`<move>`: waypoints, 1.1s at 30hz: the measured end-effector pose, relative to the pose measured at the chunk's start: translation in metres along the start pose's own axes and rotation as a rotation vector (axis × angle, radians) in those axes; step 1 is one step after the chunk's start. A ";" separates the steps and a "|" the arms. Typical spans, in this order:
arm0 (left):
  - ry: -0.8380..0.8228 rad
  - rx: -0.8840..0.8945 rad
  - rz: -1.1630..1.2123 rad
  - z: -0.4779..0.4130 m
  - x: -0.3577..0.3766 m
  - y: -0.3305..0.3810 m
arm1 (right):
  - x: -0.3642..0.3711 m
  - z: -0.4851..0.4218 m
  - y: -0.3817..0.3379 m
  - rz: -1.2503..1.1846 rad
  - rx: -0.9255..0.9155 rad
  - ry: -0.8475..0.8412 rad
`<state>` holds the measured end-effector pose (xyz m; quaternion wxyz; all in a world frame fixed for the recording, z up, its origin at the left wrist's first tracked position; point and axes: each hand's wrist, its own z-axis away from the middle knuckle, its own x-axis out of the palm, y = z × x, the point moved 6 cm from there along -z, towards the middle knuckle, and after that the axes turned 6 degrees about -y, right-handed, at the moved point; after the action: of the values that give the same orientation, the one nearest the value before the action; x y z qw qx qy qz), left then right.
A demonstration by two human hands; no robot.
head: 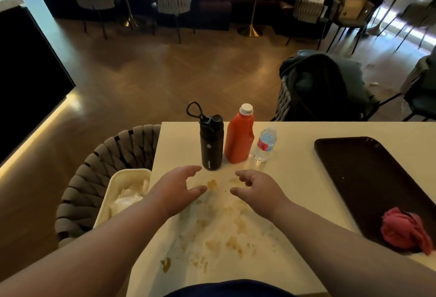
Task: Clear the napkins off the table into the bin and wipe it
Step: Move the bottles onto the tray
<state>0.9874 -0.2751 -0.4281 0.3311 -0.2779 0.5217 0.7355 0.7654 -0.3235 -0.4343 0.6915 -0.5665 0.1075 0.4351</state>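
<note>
Hovering side by side, both hands are out over the middle of the pale surface (295, 178). The left hand (179, 190) has thumb and fingers loosely curved like a claw, nothing between them. The right hand (259, 193) mirrors it, fingers bent and apart, also holding nothing. The two thumbs point at each other across a small gap, and I cannot tell whether any fingertip actually touches the top.

Under and behind the hands, brownish smears (233, 242) run in a long patch from the near edge up toward the fingers.

Just beyond the fingertips stand three upright bottles in a row: a black flask (211, 148) with a loop on its cap, a red bottle (239, 138) touching or nearly touching it, and a small water bottle (264, 145) just beside that.

Off to the left, the napkins (128, 199) lie crumpled inside a white bin (132, 173) that sits on a woven chair (94, 178) right against the surface's left edge. The bin's long axis runs away from the person, roughly along that edge.

Over on the right, a dark tray (354, 169) lies flat, its long side angled away to the left. On its near end sits a bunched pink cloth (403, 232).
</note>
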 end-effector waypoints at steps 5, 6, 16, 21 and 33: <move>0.015 -0.020 0.063 -0.008 -0.003 0.003 | -0.004 0.001 -0.005 -0.006 -0.006 0.038; 0.025 -0.029 0.090 -0.012 -0.004 0.003 | -0.004 0.000 -0.006 -0.018 -0.011 0.051; 0.154 -0.144 0.450 -0.077 -0.020 0.018 | -0.011 -0.012 -0.011 -0.160 -0.019 0.116; 0.131 -0.152 0.526 -0.104 -0.017 0.032 | -0.013 -0.014 -0.006 -0.179 0.017 0.122; 0.165 -0.165 0.561 -0.134 -0.008 0.035 | -0.012 -0.002 0.018 -0.242 0.111 0.137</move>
<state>0.9743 -0.4127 -0.4420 0.0477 -0.2077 0.5419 0.8130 0.7453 -0.3312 -0.4397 0.7603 -0.5645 0.1093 0.3022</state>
